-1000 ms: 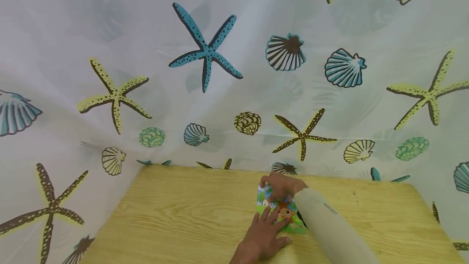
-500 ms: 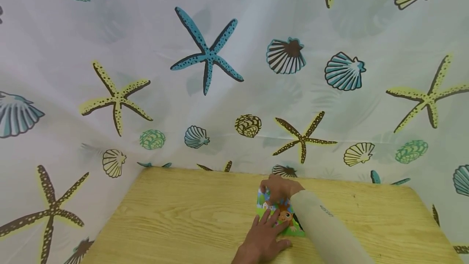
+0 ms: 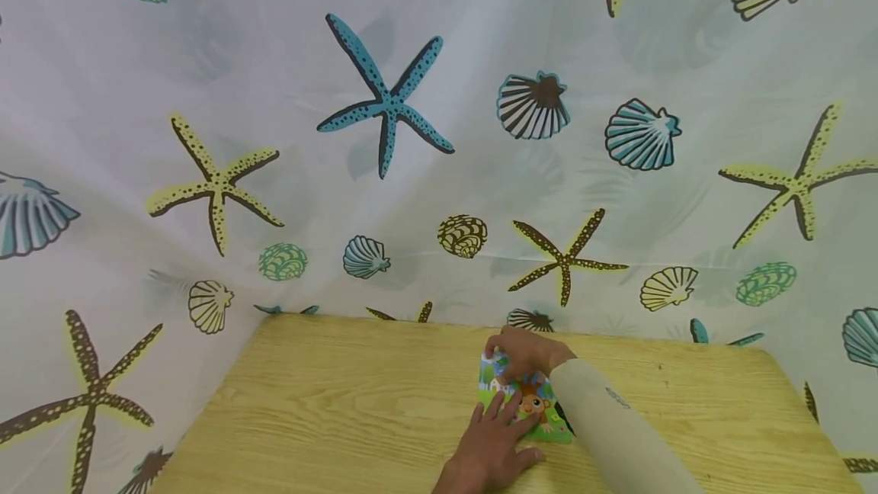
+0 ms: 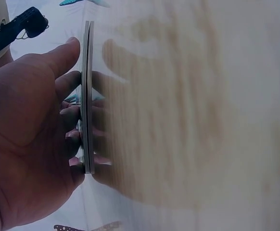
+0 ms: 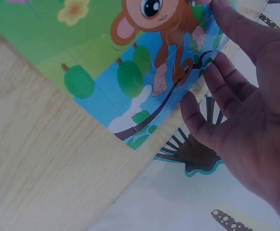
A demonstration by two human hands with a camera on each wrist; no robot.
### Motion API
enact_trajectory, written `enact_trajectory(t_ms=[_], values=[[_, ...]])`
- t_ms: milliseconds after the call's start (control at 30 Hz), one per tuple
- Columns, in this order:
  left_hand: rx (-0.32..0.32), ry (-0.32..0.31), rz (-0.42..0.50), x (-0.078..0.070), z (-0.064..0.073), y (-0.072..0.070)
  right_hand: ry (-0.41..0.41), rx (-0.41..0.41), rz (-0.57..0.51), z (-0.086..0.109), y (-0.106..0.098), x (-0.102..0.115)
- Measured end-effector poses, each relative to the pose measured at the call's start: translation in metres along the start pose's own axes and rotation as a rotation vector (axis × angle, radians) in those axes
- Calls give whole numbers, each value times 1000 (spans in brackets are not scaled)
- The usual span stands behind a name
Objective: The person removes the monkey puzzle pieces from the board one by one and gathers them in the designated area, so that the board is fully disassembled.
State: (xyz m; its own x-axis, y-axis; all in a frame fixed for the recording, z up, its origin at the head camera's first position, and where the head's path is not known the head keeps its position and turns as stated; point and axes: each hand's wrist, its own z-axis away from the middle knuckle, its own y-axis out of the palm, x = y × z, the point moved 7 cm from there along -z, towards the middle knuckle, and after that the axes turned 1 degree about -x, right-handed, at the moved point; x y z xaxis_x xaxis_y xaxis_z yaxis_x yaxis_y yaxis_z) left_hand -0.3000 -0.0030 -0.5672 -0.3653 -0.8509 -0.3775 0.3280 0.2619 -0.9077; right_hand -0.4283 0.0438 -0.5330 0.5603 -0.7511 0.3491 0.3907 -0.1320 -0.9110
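Note:
A flat, glossy picture puzzle [image 3: 531, 404] with a cartoon monkey lies on the wooden table, close to its far edge. Fine seams split the picture [image 5: 99, 67] into squares in the right wrist view. Edge-on, the puzzle [image 4: 88, 101] looks like two thin layers. My left hand [image 3: 490, 444] rests on its near left part, fingers spread and fairly straight. At the far side, my right hand [image 3: 524, 349] bends over the puzzle and pinches at its edge. In the right wrist view, the right hand [image 5: 255, 101] has its fingertips along that edge; the pinch itself is partly cut off.
The light wooden table [image 3: 329, 395] extends to both sides of the puzzle. A white curtain [image 3: 439, 181] printed with starfish and shells hangs right behind the table's far edge and along its sides.
Both hands stay almost where they were on the puzzle. Early on, the head view tilts up a touch, so everything sits slightly lower in the frame.

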Motion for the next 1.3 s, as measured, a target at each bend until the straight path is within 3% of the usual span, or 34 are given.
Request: enact_trajectory(t_ms=[300, 533, 767, 1300], values=[[-20, 23, -21, 3, -3, 6, 37, -20, 17, -1, 1, 0], [-12, 10, 1, 2, -1, 4, 111, 48, 39, -4, 5, 1], [-6, -5, 7, 0, 0, 0, 136, 61, 27, -4, 3, 4], [-18, 17, -30, 3, -4, 6, 51, 5, -84, -4, 6, 1]])
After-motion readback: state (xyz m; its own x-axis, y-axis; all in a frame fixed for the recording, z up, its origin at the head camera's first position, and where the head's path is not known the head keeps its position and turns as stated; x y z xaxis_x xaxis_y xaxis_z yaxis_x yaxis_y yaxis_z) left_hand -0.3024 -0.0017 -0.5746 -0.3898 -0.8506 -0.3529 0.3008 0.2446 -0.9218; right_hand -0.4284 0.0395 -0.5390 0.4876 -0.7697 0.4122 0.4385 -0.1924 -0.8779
